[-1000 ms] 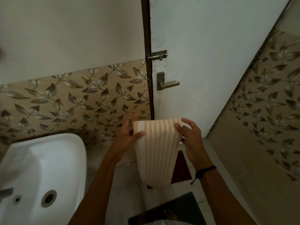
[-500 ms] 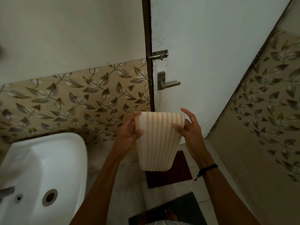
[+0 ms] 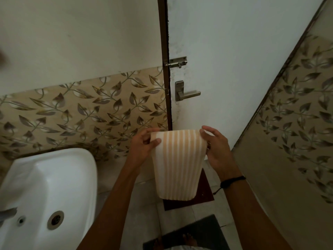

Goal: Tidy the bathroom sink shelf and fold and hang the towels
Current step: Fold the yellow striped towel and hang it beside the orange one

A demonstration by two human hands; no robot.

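Both hands pinch the top corners of a folded striped towel (image 3: 177, 163) at centre frame — left hand (image 3: 144, 147) on its left corner, right hand (image 3: 217, 150) on its right. It hangs in front of the door (image 3: 234, 60), with the sink (image 3: 48, 192) at lower left.

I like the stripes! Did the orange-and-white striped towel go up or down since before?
Yes. The orange-and-white striped towel rose: its top edge sits nearer the metal door handle, and it hangs shorter now.
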